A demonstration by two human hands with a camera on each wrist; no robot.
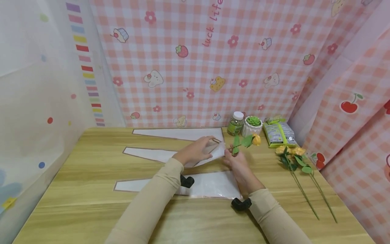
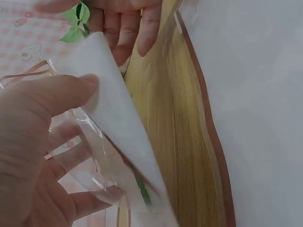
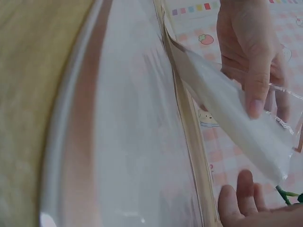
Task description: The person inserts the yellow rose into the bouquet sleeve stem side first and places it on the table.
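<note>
My left hand (image 1: pixel 195 150) holds a flower sleeve (image 1: pixel 213 154), white with clear film and a brown edge, lifted at its wide end. In the left wrist view the thumb presses the white sheet and the other fingers show through the film. A green stem (image 2: pixel 142 189) shows inside the sleeve. Out of its mouth comes a yellow rose (image 1: pixel 256 139) with green leaves (image 2: pixel 75 26). Just right of the mouth, my right hand (image 1: pixel 240 167) holds the rose by the stem, its other fingers (image 3: pixel 246 189) loosely bent. The exact pinch is partly hidden.
More flower sleeves lie flat, one behind (image 1: pixel 182 133) and one nearer me (image 1: pixel 210 184). Two yellow roses (image 1: pixel 294 169) lie at the right. Along the back stand a white-capped jar (image 1: pixel 235 124), a potted succulent (image 1: pixel 253 127) and a green packet (image 1: pixel 278 134).
</note>
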